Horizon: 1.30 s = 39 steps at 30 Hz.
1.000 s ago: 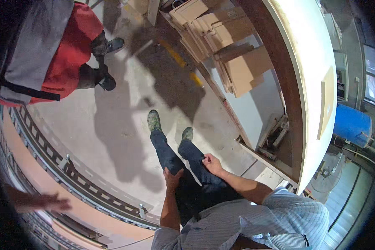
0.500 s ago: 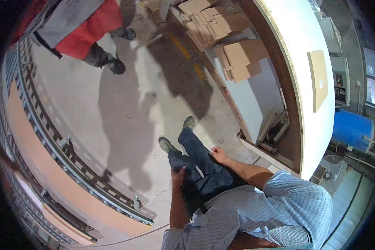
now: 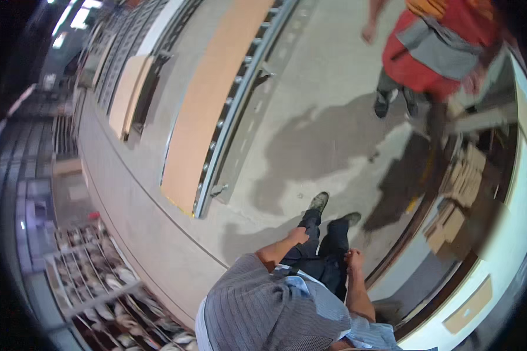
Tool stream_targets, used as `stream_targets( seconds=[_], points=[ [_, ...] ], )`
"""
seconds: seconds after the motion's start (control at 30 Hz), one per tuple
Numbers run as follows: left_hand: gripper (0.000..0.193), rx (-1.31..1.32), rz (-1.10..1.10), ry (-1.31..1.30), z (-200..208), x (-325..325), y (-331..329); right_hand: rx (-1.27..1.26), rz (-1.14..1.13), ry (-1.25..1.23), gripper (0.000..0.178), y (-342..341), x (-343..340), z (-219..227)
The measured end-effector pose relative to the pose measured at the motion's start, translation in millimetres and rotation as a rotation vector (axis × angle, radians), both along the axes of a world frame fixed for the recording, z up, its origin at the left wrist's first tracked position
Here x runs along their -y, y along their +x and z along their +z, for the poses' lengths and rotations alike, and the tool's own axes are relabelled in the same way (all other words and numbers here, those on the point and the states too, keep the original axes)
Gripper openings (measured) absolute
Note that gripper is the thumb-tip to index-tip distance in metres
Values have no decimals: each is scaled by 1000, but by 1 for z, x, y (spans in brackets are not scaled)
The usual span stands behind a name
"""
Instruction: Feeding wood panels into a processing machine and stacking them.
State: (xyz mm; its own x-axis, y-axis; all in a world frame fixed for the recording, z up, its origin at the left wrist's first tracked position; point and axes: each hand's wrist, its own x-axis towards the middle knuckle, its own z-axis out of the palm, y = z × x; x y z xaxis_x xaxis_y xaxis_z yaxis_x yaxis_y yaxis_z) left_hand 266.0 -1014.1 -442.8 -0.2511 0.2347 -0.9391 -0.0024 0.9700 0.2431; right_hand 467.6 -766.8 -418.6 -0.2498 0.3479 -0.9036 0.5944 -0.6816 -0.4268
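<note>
Workshop floor (image 3: 319,61), nothing plainly in grip

A roller conveyor (image 3: 240,96) runs on the left, bearing a long tan board (image 3: 208,105); a white panel (image 3: 506,240) bounds the right, with brown offcuts (image 3: 467,175) beside it. At the far right a co-worker (image 3: 439,50) in red and grey is well apart from the person. The trousers (image 3: 335,237) are near, just right of the middle: the left hand (image 3: 299,235) lies over one leg, the right hand (image 3: 353,259) by the other. Both look loosely curled; I cannot tell whether either pinches cloth or something small.

The step looks like a pause or a walk; taking up any piece would call for freeing both hands first.

The palms are hidden, the co-worker's head is cut off, and the contents of the near-left rack (image 3: 99,304) are hard to make out.
</note>
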Motion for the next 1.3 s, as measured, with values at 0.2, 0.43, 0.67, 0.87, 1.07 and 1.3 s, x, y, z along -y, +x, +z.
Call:
stream_targets(
  seconds=[0.2,0.43,0.67,0.87,1.07,1.3],
  points=[
    [33,-239,167,-45,9,27,28,-49,179,-76,16,-73,-33,24],
    [28,-179,103,-59,41,-23,44,-140,323,-51,16,-86,-108,19],
    [26,-292,280,-13,70,-43,37,-378,206,-340,7,-69,-167,-7],
    [35,-426,585,183,64,-33,15,-70,260,-10,9,-91,-129,52],
    [37,-385,574,170,64,19,-29,-107,202,-38,10,-80,-65,65],
    [44,-852,579,24,32,110,-43,-93,309,-42,23,-98,27,114]
  ],
)
